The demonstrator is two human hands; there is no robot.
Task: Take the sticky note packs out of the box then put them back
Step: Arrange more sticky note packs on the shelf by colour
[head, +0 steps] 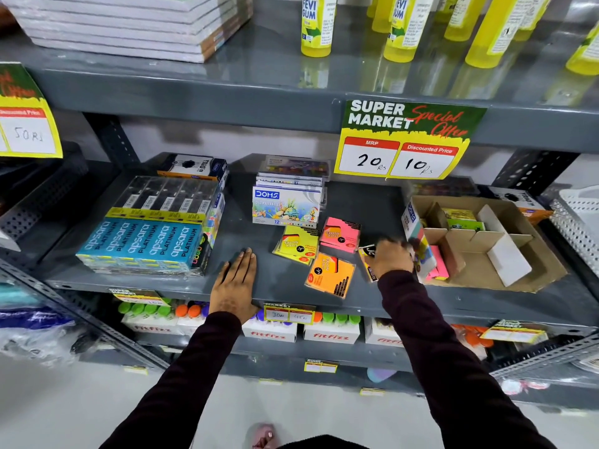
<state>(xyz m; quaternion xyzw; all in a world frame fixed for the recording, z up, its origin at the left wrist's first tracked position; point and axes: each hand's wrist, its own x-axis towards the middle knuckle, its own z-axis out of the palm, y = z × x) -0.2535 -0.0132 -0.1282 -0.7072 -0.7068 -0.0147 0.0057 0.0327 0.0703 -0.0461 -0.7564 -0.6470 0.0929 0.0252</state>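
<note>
Three sticky note packs lie on the grey shelf (259,241): a yellow pack (296,244), a pink pack (340,234) and an orange pack (330,275). Right of them stands an open cardboard box (518,254) with dividers; pink and yellow packs (437,264) lean in its near left compartment, and green and yellow ones (463,220) sit further back. My right hand (389,256) is closed on a yellow-and-black pack (368,259) just left of the box, slightly blurred. My left hand (235,283) rests flat on the shelf's front edge, fingers together, holding nothing.
A Doms oil pastel box stack (287,204) stands behind the loose packs. Apsara pencil boxes (146,244) fill the shelf's left. A price tag (405,140) hangs from the shelf above, which carries glue bottles (316,25). A white mesh basket (580,218) sits at far right.
</note>
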